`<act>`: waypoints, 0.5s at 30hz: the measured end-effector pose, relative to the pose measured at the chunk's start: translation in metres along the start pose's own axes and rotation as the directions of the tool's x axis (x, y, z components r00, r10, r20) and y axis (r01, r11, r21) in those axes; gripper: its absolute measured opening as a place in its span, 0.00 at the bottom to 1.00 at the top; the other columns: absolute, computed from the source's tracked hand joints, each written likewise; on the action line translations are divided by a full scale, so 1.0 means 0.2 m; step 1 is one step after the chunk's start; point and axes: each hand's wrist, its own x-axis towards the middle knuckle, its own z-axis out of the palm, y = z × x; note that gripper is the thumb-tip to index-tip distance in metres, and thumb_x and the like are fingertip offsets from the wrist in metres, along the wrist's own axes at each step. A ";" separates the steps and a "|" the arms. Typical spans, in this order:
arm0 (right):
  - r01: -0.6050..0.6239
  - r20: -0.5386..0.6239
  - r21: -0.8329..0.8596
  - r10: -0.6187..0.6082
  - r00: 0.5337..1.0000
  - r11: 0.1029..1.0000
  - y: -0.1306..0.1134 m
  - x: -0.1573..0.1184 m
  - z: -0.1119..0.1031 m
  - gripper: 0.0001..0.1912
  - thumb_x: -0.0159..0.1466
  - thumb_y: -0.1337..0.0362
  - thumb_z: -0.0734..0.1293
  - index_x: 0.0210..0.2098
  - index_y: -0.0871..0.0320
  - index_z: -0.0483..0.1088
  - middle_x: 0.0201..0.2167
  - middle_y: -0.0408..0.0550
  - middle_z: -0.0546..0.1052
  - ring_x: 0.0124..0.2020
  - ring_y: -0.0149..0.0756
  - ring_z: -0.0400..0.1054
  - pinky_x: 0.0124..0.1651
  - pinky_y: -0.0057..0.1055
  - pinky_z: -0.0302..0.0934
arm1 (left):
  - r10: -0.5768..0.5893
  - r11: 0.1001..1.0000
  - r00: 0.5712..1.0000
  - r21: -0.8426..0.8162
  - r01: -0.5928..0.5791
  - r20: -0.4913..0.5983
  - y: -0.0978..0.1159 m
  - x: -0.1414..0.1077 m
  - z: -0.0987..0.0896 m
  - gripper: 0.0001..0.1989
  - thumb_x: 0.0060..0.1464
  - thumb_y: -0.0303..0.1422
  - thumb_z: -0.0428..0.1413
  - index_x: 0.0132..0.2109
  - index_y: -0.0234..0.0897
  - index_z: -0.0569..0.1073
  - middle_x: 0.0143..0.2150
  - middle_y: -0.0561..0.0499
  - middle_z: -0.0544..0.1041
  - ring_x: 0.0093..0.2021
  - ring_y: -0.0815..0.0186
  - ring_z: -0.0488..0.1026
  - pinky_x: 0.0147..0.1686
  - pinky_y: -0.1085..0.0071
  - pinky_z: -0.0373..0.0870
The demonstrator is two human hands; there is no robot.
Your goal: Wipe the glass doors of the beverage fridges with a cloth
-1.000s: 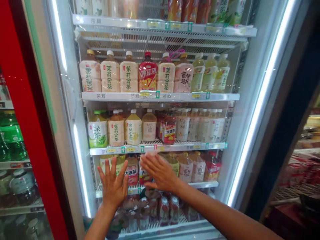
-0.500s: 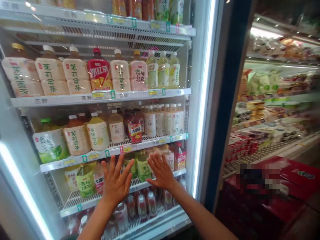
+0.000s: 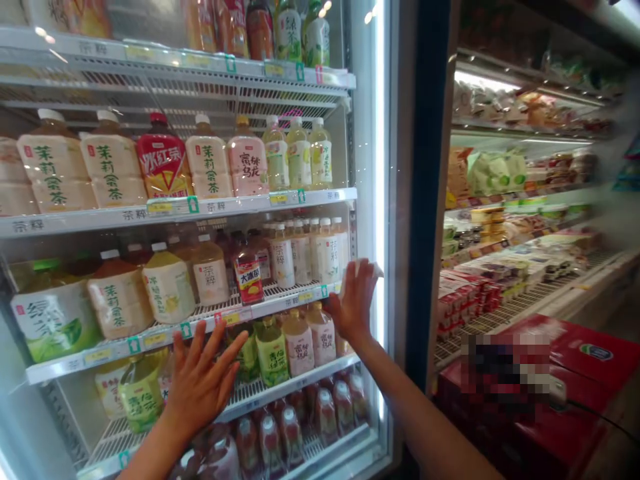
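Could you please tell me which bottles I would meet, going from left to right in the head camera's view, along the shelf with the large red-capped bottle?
A bottle cut off by the picture's edge, two white-capped bottles, the red-capped bottle, another white-capped bottle, a pink-labelled bottle, three slimmer bottles.

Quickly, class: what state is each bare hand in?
Bare left hand: open, fingers spread, nothing visibly held.
Bare right hand: open; whether it holds anything is unclear.
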 end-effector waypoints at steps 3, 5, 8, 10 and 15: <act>0.056 0.026 0.035 -0.057 0.998 0.998 -0.12 0.09 -0.01 0.44 0.73 0.42 0.47 0.76 0.60 0.24 0.77 0.57 0.24 0.77 0.60 0.20 0.72 0.73 0.33 | -0.011 0.999 1.000 0.051 0.012 -0.008 -0.10 0.08 -0.06 0.38 0.63 0.35 0.56 0.75 0.55 0.50 0.79 0.54 0.41 0.79 0.53 0.35 0.75 0.46 0.27; 0.275 0.147 0.082 -0.285 0.947 0.958 -0.22 0.08 0.00 0.49 0.71 0.37 0.51 0.76 0.59 0.24 0.78 0.56 0.28 0.78 0.59 0.24 0.74 0.68 0.36 | -0.018 0.997 1.000 0.073 0.019 -0.007 -0.15 0.14 -0.09 0.39 0.62 0.35 0.56 0.75 0.55 0.49 0.79 0.54 0.41 0.79 0.52 0.36 0.75 0.45 0.27; 0.474 0.229 0.102 -0.484 0.844 0.875 -0.27 0.17 0.01 0.54 0.68 0.34 0.56 0.76 0.56 0.23 0.79 0.53 0.33 0.78 0.54 0.28 0.75 0.61 0.39 | -0.014 0.995 1.000 0.098 0.013 0.009 -0.21 0.22 -0.13 0.39 0.63 0.36 0.55 0.75 0.55 0.49 0.79 0.52 0.41 0.79 0.50 0.36 0.75 0.42 0.28; 0.373 0.165 0.017 -0.371 0.914 0.928 -0.24 0.37 0.00 0.51 0.71 0.37 0.54 0.75 0.57 0.20 0.79 0.54 0.31 0.78 0.55 0.27 0.75 0.62 0.39 | 0.000 0.993 1.000 0.115 -0.003 0.023 -0.25 0.26 -0.16 0.38 0.63 0.37 0.54 0.75 0.54 0.48 0.79 0.51 0.41 0.79 0.50 0.36 0.74 0.41 0.28; 0.203 0.062 -0.065 -0.200 0.978 0.977 -0.37 0.69 -0.02 0.52 0.72 0.38 0.52 0.73 0.62 0.14 0.78 0.58 0.29 0.78 0.57 0.24 0.74 0.65 0.40 | -0.005 0.989 1.000 0.148 0.006 -0.008 -0.39 0.36 -0.25 0.37 0.65 0.37 0.53 0.75 0.56 0.48 0.80 0.53 0.39 0.79 0.51 0.34 0.74 0.41 0.26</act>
